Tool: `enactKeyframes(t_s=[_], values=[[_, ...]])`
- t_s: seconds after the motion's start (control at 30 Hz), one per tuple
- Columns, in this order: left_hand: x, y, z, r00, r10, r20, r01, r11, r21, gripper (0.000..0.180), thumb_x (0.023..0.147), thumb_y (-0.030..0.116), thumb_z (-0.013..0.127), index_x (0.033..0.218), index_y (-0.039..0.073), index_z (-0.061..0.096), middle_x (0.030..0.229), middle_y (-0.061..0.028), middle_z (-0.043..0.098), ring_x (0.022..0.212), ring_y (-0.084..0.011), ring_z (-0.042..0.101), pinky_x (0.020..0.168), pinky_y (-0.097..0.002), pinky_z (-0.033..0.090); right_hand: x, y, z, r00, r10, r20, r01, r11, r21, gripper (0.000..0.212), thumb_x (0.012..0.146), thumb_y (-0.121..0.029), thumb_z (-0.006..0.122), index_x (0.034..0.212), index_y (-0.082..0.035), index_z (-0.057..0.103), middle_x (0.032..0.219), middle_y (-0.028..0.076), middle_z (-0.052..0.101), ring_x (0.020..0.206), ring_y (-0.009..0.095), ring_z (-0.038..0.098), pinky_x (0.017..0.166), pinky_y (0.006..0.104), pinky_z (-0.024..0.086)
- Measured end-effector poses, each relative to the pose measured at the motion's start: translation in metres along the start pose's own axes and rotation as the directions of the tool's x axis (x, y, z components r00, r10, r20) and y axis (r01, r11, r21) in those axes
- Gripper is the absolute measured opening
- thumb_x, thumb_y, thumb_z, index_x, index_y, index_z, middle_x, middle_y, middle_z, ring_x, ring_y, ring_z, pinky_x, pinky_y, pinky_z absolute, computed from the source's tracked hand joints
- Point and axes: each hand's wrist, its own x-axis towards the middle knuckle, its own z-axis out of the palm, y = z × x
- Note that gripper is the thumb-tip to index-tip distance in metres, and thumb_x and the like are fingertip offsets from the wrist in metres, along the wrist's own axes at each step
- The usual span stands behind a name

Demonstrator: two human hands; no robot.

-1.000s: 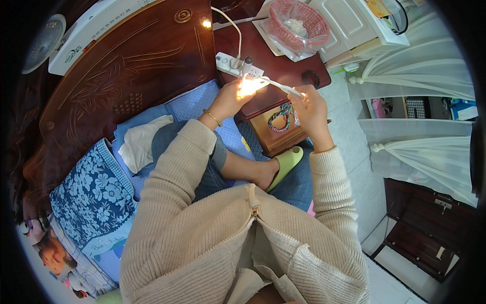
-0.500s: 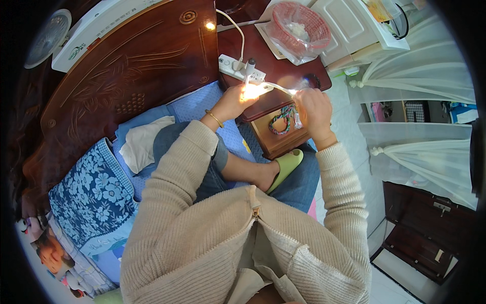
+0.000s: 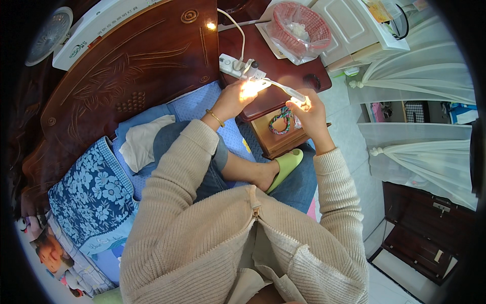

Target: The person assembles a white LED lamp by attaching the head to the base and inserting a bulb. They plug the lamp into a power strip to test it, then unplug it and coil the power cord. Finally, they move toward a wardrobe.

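Note:
Above the nightstand, my left hand (image 3: 234, 100) is closed on a small white lamp (image 3: 260, 84), whose glare washes out my fingertips. A slim white arm (image 3: 289, 92) curves from the lamp toward my right hand (image 3: 312, 112). The fingers of that hand pinch around its far end, where a second bright glow shows. The lamp's exact shape is lost in the light. Just behind my left fingers lies a white power strip (image 3: 230, 66) with a plug and cord in it. Below my hands, a drawer (image 3: 271, 139) stands pulled out, with a braided multicoloured cord (image 3: 279, 121) inside.
The dark red nightstand (image 3: 253, 45) holds a pink basket (image 3: 324, 30) lined with a plastic bag and a dark bracelet (image 3: 313, 81). A carved wooden headboard (image 3: 136, 71) rises at the left, beside a blue floral pillow (image 3: 96, 192). White curtains (image 3: 425, 71) hang at the right.
My right hand has moved slightly down and its fingers have turned, showing more of the white arm. The dark-tipped white stem by my left fingers has tilted.

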Motion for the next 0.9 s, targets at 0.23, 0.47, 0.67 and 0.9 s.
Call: enactKeyframes(t_s=[0.23, 0.47, 0.67, 0.9], values=[[-0.001, 0.006, -0.003, 0.999, -0.043, 0.021, 0.043, 0.999, 0.005, 0.035, 0.082, 0.022, 0.06, 0.112, 0.003, 0.058, 0.11, -0.0189, 0.059, 0.101, -0.0338, 0.056, 0.087, -0.037, 0.045, -0.002, 0.0, 0.001, 0.993, 0.11, 0.043, -0.115, 0.983, 0.141, 0.028, 0.075, -0.007, 0.073, 0.098, -0.004, 0.056, 0.079, -0.003, 0.056, 0.063, 0.002, 0.049, 0.053, 0.0172, 0.041], [-0.001, 0.002, -0.001, 1.0, -0.022, -0.009, 0.022, 0.999, 0.03, 0.035, 0.082, 0.022, 0.059, 0.112, 0.004, 0.058, 0.114, -0.0208, 0.057, 0.104, -0.0349, 0.054, 0.089, -0.0368, 0.044, -0.002, 0.008, 0.002, 0.994, 0.105, 0.022, -0.107, 0.978, 0.181, 0.043, 0.075, -0.005, 0.072, 0.112, -0.003, 0.05, 0.087, 0.002, 0.055, 0.063, 0.004, 0.049, 0.046, 0.0166, 0.041], [-0.001, 0.009, -0.003, 1.0, -0.016, -0.006, 0.016, 1.0, 0.02, 0.032, 0.082, 0.021, 0.06, 0.109, 0.004, 0.06, 0.106, -0.0179, 0.06, 0.098, -0.0334, 0.057, 0.084, -0.0371, 0.046, -0.003, -0.001, 0.001, 0.997, -0.047, -0.067, 0.05, 0.998, 0.039, 0.048, 0.073, -0.005, 0.073, 0.115, -0.004, 0.049, 0.099, 0.006, 0.053, 0.069, 0.009, 0.051, 0.052, 0.0216, 0.045], [-0.001, 0.004, -0.001, 0.999, 0.005, -0.038, -0.004, 1.0, 0.023, 0.031, 0.081, 0.021, 0.061, 0.108, 0.006, 0.06, 0.102, -0.0165, 0.062, 0.094, -0.0331, 0.058, 0.081, -0.0375, 0.047, -0.003, -0.011, -0.001, 0.928, -0.37, -0.034, 0.342, 0.886, -0.312, 0.04, 0.076, -0.008, 0.069, 0.113, -0.004, 0.052, 0.1, 0.008, 0.056, 0.078, 0.014, 0.056, 0.066, 0.0261, 0.047]])
